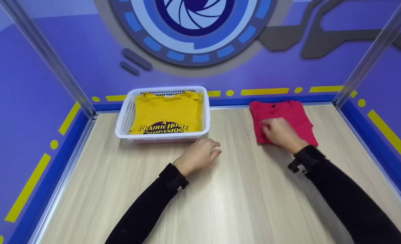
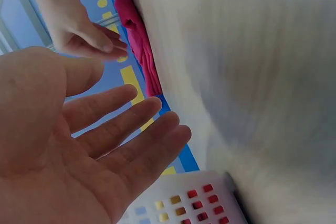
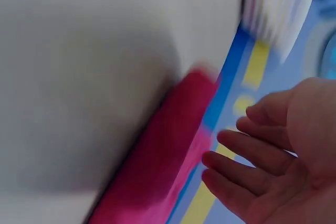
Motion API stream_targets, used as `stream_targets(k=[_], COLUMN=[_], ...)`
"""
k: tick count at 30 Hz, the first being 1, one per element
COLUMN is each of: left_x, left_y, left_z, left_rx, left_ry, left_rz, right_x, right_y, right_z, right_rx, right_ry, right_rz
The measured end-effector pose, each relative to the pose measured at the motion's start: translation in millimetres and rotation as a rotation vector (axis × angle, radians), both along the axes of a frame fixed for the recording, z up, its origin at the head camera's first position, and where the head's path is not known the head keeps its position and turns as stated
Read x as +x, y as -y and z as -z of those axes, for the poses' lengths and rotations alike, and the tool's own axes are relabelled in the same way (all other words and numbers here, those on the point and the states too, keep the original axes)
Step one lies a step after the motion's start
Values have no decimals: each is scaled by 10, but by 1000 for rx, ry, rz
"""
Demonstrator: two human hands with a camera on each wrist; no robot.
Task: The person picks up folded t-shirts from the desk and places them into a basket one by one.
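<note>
A folded red T-shirt (image 1: 293, 117) lies on the right side of the table near the back wall. My right hand (image 1: 280, 133) hovers above its front part, fingers relaxed and holding nothing; in the right wrist view the fingers (image 3: 247, 156) are apart from the red cloth (image 3: 157, 156). At the left back stands a white plastic basket (image 1: 163, 137) with a folded yellow T-shirt (image 1: 168, 112) inside, printed with dark lettering. My left hand (image 1: 198, 156) is in front of the basket's right corner, empty, its fingers (image 2: 131, 114) loosely extended in the left wrist view.
The pale wood-grain table (image 1: 217, 203) is bounded by a purple printed back wall (image 1: 227, 81) and side panels. Metal frame posts (image 1: 51, 57) stand at both back corners. Red shows through the holes of the basket's side (image 2: 205, 203).
</note>
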State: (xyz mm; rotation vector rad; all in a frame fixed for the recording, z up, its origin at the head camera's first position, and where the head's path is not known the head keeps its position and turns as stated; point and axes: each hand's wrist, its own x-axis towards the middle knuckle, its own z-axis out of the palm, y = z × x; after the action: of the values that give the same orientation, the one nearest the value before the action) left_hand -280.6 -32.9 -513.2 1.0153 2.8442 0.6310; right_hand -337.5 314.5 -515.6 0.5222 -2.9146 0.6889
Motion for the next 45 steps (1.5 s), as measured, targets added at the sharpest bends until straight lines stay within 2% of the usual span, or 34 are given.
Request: stream_targets(k=[3,7,12,14,23,33,37,41,45], left_x=[-25,-26,-19,-22,-59,-167,-214,-258,-331], left_y=[-12,-20,13,32,28,-118,-181,-250,-363], left_z=[18,54,89,102,117,97,64,42,56], left_rx=[9,2,-2,0,-17,-54,-73,-116,-176], left_ry=[-4,4,24,28,19,-7,1,7,-16], left_rz=[26,27,8,-1,-17,-31,-62,-99,-106], right_x=[-108,-210,-291,-328,-400,-385,-358,-320,-309], right_y=[-375,-733,-867,-843,-465,284,548,753,905], right_z=[14,82,137,131,73,79,99,86,60], right_rx=[66,170,255,272,287,321,338,340,349], right_ry=[15,72,210,235,209,169,151,153,155], right_rz=[86,126,131,123,50,1,-11,-16,-15])
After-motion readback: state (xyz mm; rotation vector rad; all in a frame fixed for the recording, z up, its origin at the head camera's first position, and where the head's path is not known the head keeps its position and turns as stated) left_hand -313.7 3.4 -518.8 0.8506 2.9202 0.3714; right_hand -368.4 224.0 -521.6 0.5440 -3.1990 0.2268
